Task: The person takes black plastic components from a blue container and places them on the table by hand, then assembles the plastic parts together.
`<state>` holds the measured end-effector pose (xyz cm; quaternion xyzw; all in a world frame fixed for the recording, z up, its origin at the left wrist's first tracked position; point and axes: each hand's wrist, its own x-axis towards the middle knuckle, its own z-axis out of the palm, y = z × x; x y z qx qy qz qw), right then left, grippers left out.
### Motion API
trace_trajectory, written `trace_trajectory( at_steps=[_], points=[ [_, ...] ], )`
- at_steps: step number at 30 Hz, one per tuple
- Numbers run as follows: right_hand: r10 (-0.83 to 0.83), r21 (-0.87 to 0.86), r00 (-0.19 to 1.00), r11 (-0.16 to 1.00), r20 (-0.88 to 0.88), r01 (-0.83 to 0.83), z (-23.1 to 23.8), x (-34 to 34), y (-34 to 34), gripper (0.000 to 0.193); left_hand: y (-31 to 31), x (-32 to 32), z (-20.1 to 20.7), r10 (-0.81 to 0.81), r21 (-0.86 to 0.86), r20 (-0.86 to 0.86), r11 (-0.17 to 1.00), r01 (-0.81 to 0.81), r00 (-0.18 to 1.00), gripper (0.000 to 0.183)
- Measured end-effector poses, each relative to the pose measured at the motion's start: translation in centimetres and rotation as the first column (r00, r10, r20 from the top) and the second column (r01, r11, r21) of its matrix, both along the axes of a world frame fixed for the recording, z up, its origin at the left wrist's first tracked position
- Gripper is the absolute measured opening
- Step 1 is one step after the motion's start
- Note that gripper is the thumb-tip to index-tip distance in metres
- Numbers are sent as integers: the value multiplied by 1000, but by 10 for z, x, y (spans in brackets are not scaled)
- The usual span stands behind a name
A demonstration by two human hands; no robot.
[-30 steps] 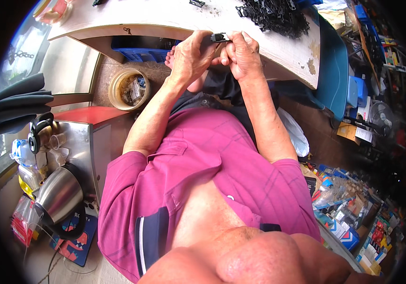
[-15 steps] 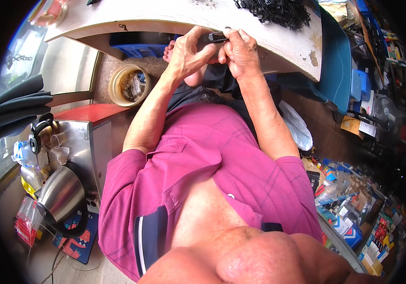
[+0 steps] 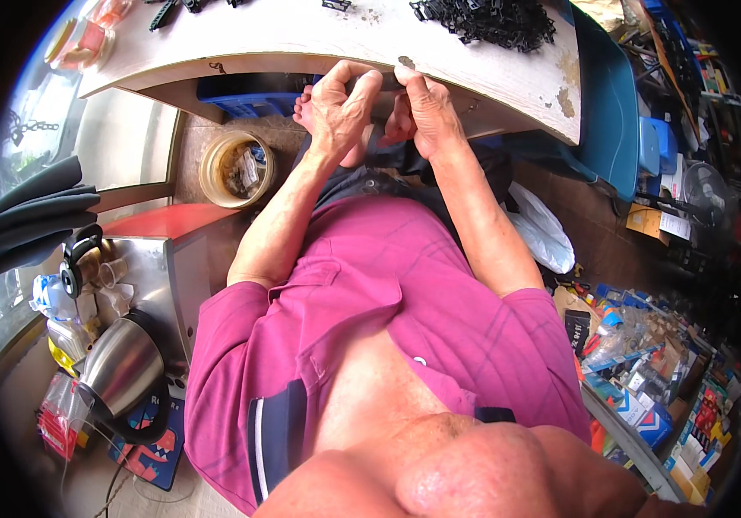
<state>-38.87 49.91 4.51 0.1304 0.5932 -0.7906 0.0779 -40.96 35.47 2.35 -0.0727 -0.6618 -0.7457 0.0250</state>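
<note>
At the near edge of the pale, worn tabletop (image 3: pixel 301 47), both my hands are raised close together over my lap. Between them is a small black plastic part (image 3: pixel 390 80), mostly hidden by the fingers. My left hand (image 3: pixel 339 108) grips its left side with curled fingers and the thumb on top. From the other side my right hand (image 3: pixel 431 112) pinches it, thumb extended along it. Beyond the right hand, a heap of similar black plastic parts (image 3: pixel 491 24) lies on the tabletop. One loose black part (image 3: pixel 336 4) sits near the far edge of view.
A bucket (image 3: pixel 206 168) with scraps stands on the floor at left. Nearby are a steel kettle (image 3: pixel 124 363) and a red-topped cabinet (image 3: pixel 176 221). A blue crate (image 3: pixel 254 105) is under the table. At right are a teal chair (image 3: pixel 608 121) and a white plastic bag (image 3: pixel 543 237).
Both hands have lowered slightly and turned, so the black part shows less between them. The view has shifted, bringing more of the tabletop and its loose black parts into sight.
</note>
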Motion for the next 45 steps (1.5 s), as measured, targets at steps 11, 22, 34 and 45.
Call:
trace_trajectory(
  at_steps=[11,22,34,45],
  points=[
    [-203,-122,972,974,-118,189,3,4,12,25,15,-12,14,-249,178,126,958,225,960,23],
    [-664,-75,748,746,-16,661,56,-29,173,49,-45,-155,2,-150,-785,-585,350,-511,797,32],
    [-311,78,947,945,-81,317,52,-44,108,51,9,-88,28,-87,-417,-457,900,-128,885,24],
    [-74,-45,993,997,-90,70,26,-49,63,27,37,-62,32,-123,-251,-426,968,14,896,19]
  ],
)
